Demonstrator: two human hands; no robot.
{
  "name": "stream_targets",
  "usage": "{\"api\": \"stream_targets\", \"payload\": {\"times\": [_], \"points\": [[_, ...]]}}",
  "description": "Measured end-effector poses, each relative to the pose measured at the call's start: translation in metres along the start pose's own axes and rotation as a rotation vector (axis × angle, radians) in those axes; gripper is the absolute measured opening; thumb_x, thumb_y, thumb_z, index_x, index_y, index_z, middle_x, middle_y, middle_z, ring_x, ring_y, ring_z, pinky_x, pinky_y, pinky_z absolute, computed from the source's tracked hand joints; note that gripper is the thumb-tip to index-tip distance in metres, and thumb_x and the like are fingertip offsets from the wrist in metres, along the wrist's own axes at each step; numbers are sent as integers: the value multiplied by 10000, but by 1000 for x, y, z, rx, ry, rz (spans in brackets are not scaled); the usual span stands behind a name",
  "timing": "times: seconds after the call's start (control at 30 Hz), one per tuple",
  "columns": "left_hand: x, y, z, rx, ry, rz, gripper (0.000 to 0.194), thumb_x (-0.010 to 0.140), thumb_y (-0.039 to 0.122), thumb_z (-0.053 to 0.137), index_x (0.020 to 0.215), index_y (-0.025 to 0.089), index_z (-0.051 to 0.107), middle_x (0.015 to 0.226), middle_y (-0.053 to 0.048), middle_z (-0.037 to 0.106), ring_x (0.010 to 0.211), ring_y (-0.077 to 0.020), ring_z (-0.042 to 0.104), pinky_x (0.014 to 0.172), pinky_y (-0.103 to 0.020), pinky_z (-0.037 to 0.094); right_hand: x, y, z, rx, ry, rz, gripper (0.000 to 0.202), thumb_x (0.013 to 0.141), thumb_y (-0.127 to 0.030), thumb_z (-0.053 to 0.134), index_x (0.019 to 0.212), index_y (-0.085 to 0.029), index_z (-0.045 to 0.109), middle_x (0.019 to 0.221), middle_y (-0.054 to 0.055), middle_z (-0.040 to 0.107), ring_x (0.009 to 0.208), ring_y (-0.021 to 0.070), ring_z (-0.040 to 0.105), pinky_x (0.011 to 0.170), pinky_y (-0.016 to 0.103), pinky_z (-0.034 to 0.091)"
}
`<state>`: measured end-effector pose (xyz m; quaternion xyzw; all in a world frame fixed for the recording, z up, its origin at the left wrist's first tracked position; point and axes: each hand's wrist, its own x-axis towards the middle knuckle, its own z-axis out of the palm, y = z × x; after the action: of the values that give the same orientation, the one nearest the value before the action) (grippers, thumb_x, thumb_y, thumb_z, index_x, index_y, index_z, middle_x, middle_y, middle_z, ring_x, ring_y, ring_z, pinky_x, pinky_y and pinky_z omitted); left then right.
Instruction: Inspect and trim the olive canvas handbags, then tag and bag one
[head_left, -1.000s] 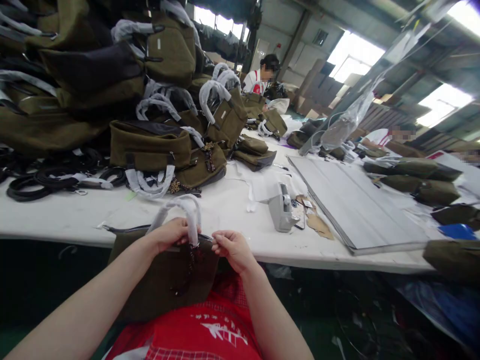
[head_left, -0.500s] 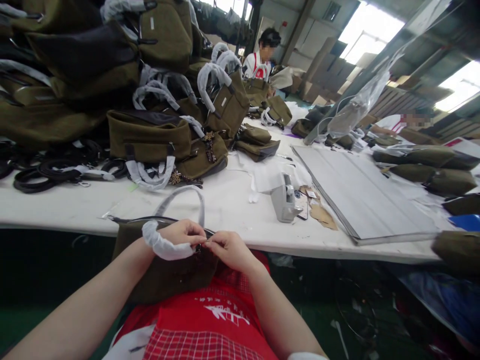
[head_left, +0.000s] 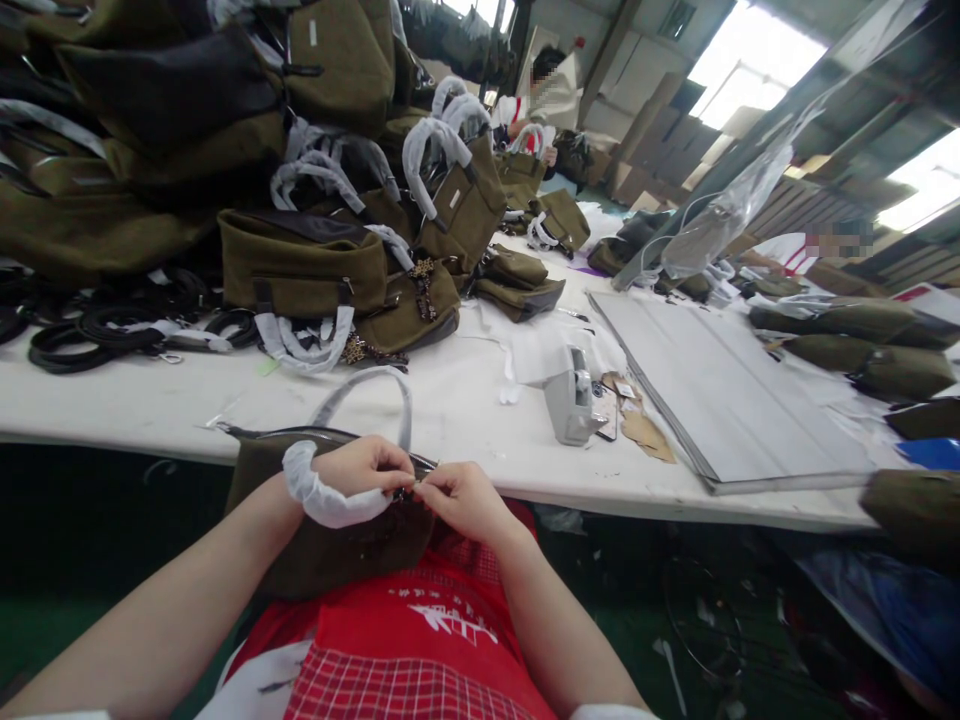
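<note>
An olive handbag (head_left: 300, 560) with a dark zipped top rests against my lap at the table's front edge. Its two handles are wrapped in white film; the nearer wrapped handle (head_left: 322, 497) loops over my left wrist. My left hand (head_left: 367, 467) is closed in a pinch at the right end of the bag's top. Facing it, my right hand (head_left: 461, 497) pinches at the same spot, the fingertips nearly touching. A small dark piece shows just below the fingers, too small to name. What lies between the fingertips is hidden.
Olive bags (head_left: 300, 265) are piled at the left and back of the white table (head_left: 465, 420). Coiled black straps (head_left: 112, 335) lie at left. A tape dispenser (head_left: 570, 400), a phone (head_left: 604, 412) and grey boards (head_left: 735, 390) are to the right. Another person (head_left: 510, 115) stands behind.
Both hands keep their pinch at the bag's end with hardly any shift. The view has tilted slightly. The person at the back now has a pale sheet or bag raised before them.
</note>
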<state>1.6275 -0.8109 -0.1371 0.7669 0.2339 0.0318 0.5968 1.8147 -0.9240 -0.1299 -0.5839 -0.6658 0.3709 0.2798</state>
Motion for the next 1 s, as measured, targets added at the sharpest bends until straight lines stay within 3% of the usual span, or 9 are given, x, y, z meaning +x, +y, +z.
{"api": "stream_targets", "payload": {"times": [0.43, 0.6, 0.77, 1.0], "points": [[2, -9, 3, 94, -24, 41, 254, 819, 348, 566, 797, 160, 736, 696, -28, 668, 635, -153, 556, 611, -217, 417, 3, 0, 0, -34, -91, -18, 361, 900, -360, 552, 639, -168, 712, 529, -20, 582, 503, 106, 468, 515, 241, 299], [0, -2, 3, 22, -1, 20, 246, 807, 366, 573, 736, 164, 694, 670, -17, 636, 636, -151, 538, 609, -219, 407, 3, -4, -2, 18, -109, -44, 345, 943, -354, 491, 714, -183, 683, 651, 2, 644, 590, 121, 549, 590, 230, 384], [7, -9, 8, -155, 119, 34, 312, 731, 449, 618, 626, 155, 615, 564, -3, 539, 563, -140, 474, 546, -236, 353, 10, 3, 12, 218, -31, 62, 468, 987, -435, 377, 653, -191, 596, 618, -1, 583, 554, 117, 541, 593, 233, 424], [22, -27, 18, -282, 317, 2, 350, 659, 488, 641, 584, 155, 566, 539, 4, 508, 544, -122, 434, 522, -238, 326, 24, 12, 33, 140, 128, 100, 534, 970, -457, 378, 526, -205, 533, 494, -6, 518, 525, 123, 504, 571, 241, 379]]}}
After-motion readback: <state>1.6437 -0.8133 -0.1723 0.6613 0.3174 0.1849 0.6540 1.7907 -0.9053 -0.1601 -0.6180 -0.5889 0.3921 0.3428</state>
